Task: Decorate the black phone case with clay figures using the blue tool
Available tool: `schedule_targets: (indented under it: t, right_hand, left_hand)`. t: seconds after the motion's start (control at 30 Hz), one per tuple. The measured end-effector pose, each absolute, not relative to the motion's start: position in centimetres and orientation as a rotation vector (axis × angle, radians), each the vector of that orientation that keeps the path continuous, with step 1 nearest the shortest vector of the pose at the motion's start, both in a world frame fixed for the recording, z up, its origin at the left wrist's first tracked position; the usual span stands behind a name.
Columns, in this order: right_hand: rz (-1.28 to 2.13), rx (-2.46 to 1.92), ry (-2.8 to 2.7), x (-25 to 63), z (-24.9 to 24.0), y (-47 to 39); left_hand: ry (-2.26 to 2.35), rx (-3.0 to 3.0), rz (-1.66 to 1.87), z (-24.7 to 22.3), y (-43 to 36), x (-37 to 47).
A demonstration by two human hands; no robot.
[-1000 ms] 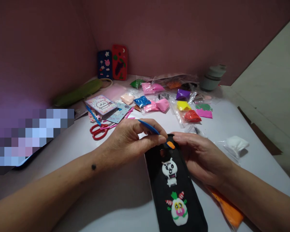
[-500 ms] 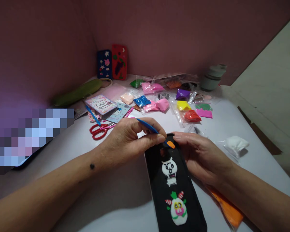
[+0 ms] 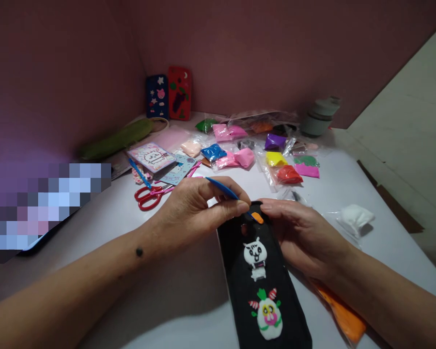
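Observation:
My left hand point(image 3: 210, 203) pinches a thin blue tool point(image 3: 221, 188), its tip touching or just beside a small orange clay piece point(image 3: 257, 217) near the top of a black phone case point(image 3: 240, 300). Fingers of my right hand point(image 3: 301, 232) are closed on the case's upper right edge. Below the camera hole, the case bears a white clay character point(image 3: 255, 252) with black face lines. Farther down sits a white clay figure point(image 3: 270, 322) with green leaves, striped red-and-white horns and a pink mouth.
Red-handled scissors point(image 3: 148, 198) lie left of my hands, near cards point(image 3: 154, 157). Several bags of coloured clay point(image 3: 214, 152) spread behind. White clay point(image 3: 355, 218) and an orange packet point(image 3: 343, 315) lie right. Two decorated cases point(image 3: 179, 93) lean on the wall; a bottle point(image 3: 318, 118) stands back right.
The tool tip has drawn slightly back to the left on the orange piece. My hands and the case are otherwise almost still.

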State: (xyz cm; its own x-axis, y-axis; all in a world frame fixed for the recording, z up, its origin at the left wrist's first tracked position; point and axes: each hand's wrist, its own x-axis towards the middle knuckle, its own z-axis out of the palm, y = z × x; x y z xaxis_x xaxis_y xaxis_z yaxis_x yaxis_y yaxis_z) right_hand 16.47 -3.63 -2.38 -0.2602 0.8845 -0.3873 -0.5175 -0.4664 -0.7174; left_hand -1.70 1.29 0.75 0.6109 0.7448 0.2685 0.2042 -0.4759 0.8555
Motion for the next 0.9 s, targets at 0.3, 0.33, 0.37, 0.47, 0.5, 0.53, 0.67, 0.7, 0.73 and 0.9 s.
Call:
schedule_targets:
  t: [0.3, 0.33, 0.37, 0.47, 0.5, 0.53, 0.67, 0.7, 0.73, 0.9]
  right_hand:
    - [1.930, -0.961, -0.631, 16.68, -2.22, -3.68]
    - [1.936, -0.954, -0.659, 16.72, -2.21, -3.69]
    - [1.940, -0.949, -0.685, 16.76, -2.20, -3.71]
    - [1.944, -0.937, -0.726, 16.82, -2.20, -3.75]
    - [1.942, -0.936, -0.729, 16.81, -2.20, -3.76]
    - [1.942, -0.934, -0.732, 16.80, -2.21, -3.76]
    - [1.942, -0.904, -0.724, 16.78, -2.28, -3.80]
    - [1.937, -0.900, -0.721, 16.79, -2.29, -3.82]
    - [1.932, -0.902, -0.719, 16.79, -2.29, -3.84]
    - [1.915, -0.973, -0.679, 16.62, -2.04, -3.94]
  left_hand:
    - [0.779, 1.918, 0.846, 1.14, 1.22, -1.85]
    - [0.784, 1.928, 0.845, 1.11, 1.16, -1.82]
    - [0.787, 1.937, 0.838, 1.08, 1.09, -1.79]
    - [0.791, 1.944, 0.795, 1.02, 0.93, -1.71]
    - [0.791, 1.940, 0.783, 1.01, 0.89, -1.70]
    - [0.789, 1.935, 0.776, 1.01, 0.87, -1.70]
    - [0.790, 1.924, 0.774, 1.05, 0.89, -1.76]
    - [0.788, 1.921, 0.776, 1.08, 0.92, -1.77]
    - [0.787, 1.917, 0.786, 1.10, 0.95, -1.79]
    - [0.794, 1.861, 0.855, 1.13, 1.25, -1.90]
